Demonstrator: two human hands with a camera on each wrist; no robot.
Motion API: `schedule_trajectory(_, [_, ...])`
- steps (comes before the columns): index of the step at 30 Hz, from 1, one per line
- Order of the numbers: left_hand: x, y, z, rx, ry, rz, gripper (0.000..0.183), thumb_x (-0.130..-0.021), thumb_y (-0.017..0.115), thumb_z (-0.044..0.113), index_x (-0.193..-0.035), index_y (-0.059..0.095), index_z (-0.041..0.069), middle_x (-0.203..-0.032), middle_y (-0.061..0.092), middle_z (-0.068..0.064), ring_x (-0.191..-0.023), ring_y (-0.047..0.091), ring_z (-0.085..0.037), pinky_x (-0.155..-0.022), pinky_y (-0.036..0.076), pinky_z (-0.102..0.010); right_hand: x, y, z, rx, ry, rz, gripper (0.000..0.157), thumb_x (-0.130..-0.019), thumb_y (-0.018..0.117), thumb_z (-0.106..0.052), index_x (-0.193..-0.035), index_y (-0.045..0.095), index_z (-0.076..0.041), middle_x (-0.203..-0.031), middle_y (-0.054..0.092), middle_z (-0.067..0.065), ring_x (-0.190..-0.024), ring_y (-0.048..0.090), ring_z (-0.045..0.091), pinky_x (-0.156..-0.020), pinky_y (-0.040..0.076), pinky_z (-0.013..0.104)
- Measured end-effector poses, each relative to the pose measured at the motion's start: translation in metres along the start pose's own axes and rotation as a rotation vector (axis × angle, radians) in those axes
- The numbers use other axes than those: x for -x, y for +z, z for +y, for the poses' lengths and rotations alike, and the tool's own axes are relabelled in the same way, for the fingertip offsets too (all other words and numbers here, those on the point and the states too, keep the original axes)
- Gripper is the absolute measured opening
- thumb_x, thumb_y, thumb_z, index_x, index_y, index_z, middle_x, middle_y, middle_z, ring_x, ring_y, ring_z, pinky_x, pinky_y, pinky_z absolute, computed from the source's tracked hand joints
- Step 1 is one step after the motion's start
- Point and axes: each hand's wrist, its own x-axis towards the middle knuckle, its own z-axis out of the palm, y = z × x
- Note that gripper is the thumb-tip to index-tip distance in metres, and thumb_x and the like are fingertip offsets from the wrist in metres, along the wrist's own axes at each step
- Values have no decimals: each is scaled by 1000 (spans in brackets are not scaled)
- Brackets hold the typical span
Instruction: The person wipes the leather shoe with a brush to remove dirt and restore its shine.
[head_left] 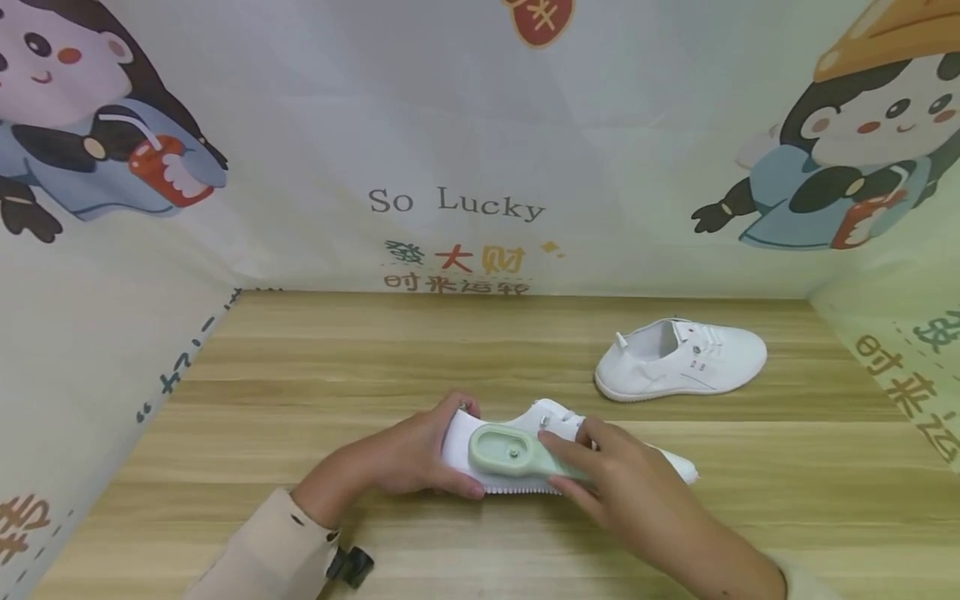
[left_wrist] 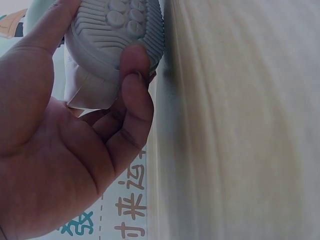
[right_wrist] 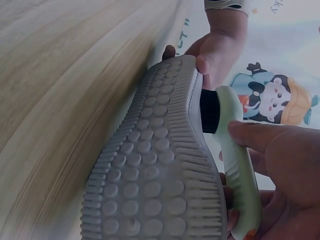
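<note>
A white sneaker (head_left: 458, 440) lies tilted on its side, its ridged, studded sole (right_wrist: 145, 145) turned toward my body. At the heel end, my left hand (head_left: 408, 454) grips it, with the thumb on the near side and the fingers curled round behind. My right hand (head_left: 633, 479) holds a pale green scrub brush (right_wrist: 237, 157) by its handle. The brush's dark bristles (right_wrist: 210, 111) meet the sneaker's side near the heel. In the left wrist view, the fingertips press against the heel (left_wrist: 92, 85) beside the sole.
A second white sneaker (head_left: 712, 362) stands upright on the wooden table (head_left: 360, 350), behind and to the right. Printed cloth walls (head_left: 465, 125) rise at the back and both sides. A small black object (head_left: 350, 567) sits at the left sleeve.
</note>
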Motion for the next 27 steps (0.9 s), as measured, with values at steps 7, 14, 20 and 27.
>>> schedule_trajectory(7, [2, 0, -1, -8, 8, 0, 78, -72, 91, 31, -127, 38, 17, -101, 60, -9, -68, 63, -17, -61, 56, -33, -3, 3, -5, 5, -8, 3, 44, -81, 83, -32, -123, 72, -23, -87, 54, -7, -70, 47, 5, -59, 42, 19])
schedule_trajectory(14, [3, 0, 0, -25, 11, 7, 79, -72, 91, 33, -128, 37, 17, -103, 59, -7, -73, 63, -17, -63, 56, -33, 0, -2, -2, 33, 6, 12, 45, -80, 83, -33, -122, 72, -25, -87, 53, -8, -69, 46, 5, -57, 40, 19])
schedule_trajectory(20, [0, 0, -1, -23, 4, 7, 79, -72, 91, 33, -128, 37, 17, -102, 59, -8, -72, 63, -18, -62, 56, -33, 10, -7, 7, 68, 30, 13, 45, -79, 84, -34, -122, 72, -27, -88, 54, -8, -70, 46, 5, -55, 39, 20])
schedule_trajectory(27, [0, 1, -2, -28, -18, 14, 82, -72, 90, 34, -131, 36, 15, -103, 58, -10, -72, 63, -18, -62, 55, -34, 24, -16, 21, 61, 50, 24, 47, -77, 84, -31, -123, 72, -26, -89, 55, -9, -70, 45, 2, -53, 38, 18])
